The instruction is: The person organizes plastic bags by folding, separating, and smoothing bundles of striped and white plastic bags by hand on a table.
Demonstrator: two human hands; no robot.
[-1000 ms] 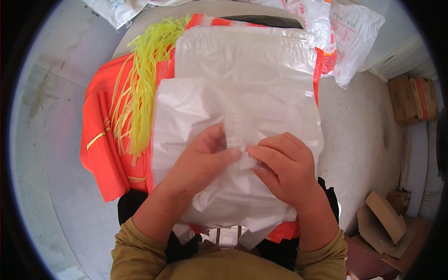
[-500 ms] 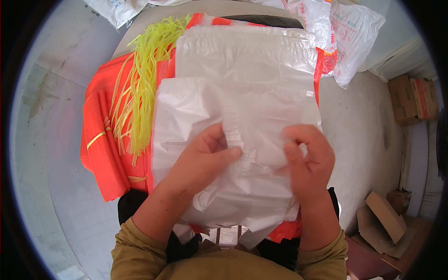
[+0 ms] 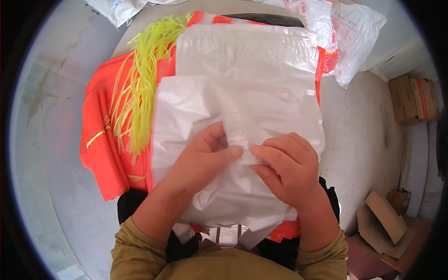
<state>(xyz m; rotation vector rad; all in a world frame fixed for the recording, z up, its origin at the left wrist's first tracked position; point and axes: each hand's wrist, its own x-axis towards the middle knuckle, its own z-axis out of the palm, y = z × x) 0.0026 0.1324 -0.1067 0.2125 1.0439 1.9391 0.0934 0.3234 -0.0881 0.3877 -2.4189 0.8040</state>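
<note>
Left hand (image 3: 200, 161) is pinching gathered translucent plastic (image 3: 235, 133); just beside this grip, right hand (image 3: 291, 170) is curling half-closed, its hold indiscernible.

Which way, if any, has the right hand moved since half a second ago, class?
Yes: the right hand has moved left, toward the left hand and away from the cardboard box, which stays put.

Red printed characters run down a white plastic bag (image 3: 311, 21) at the upper right, too small to read with certainty. Fainter reddish print marks the pale bag (image 3: 359, 37) just beside it. Bluish print shows on a white sack (image 3: 115, 10) at the upper left, equally illegible. Markings on a red-banded carton (image 3: 430, 99) at right cannot be made out.
</note>
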